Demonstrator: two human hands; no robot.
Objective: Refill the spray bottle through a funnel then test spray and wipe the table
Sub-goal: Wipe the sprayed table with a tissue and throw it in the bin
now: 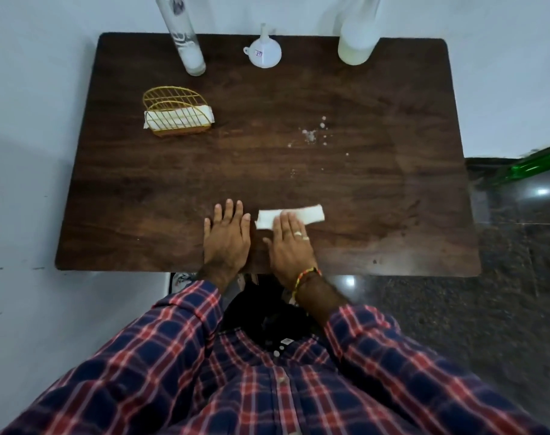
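Note:
On the dark wooden table (141, 199), a folded white tissue (311, 214) lies near the front edge. My right hand (291, 243) lies flat with its fingers pressing on the tissue's left part. My left hand (226, 235) rests flat and empty on the wood just to the left of it. White droplets (311, 135) speckle the table right of the middle. At the back stand a tall clear bottle (187, 42) on the left, a white funnel (264, 51) upside down in the middle, and a white bottle (356, 42) on the right; both bottle tops are out of frame.
A gold wire holder (176, 113) with white tissues sits at the left middle of the table. A pale wall runs behind and to the left. Dark polished floor lies to the right, with a green object (537, 166) at the right edge.

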